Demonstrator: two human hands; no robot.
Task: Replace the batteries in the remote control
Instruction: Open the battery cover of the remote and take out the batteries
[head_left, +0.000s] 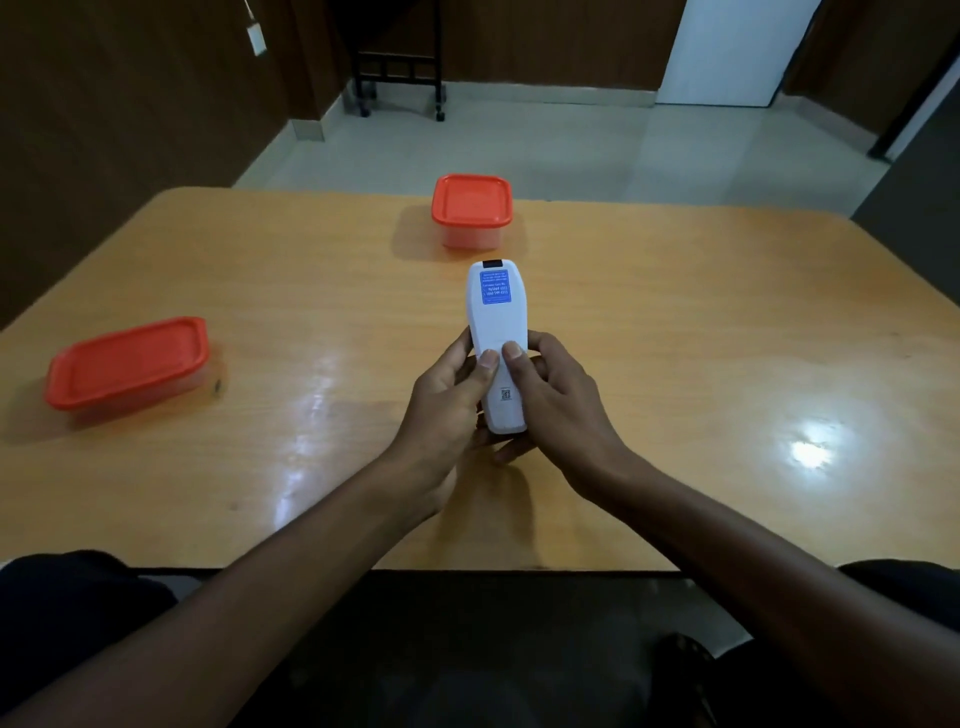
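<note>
- I find the white plastic remote control (497, 332) held back-up above the glossy wooden table (675, 322), centre, near edge.
- My left hand (447, 405) and right hand (556, 400) both clasp its near end, thumbs side by side on the battery cover, which is still shut.
- Recommendation: press down evenly, slide the cover toward me, keep the body steady.
- Two orange-lidded plastic boxes (471, 208) remain closed, far and left.

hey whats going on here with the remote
A person holds a white remote back side up over the table, both hands around its near end. The left hand and right hand each press a thumb on the back cover, which is still on. Two red-lidded boxes sit closed on the table.
</note>
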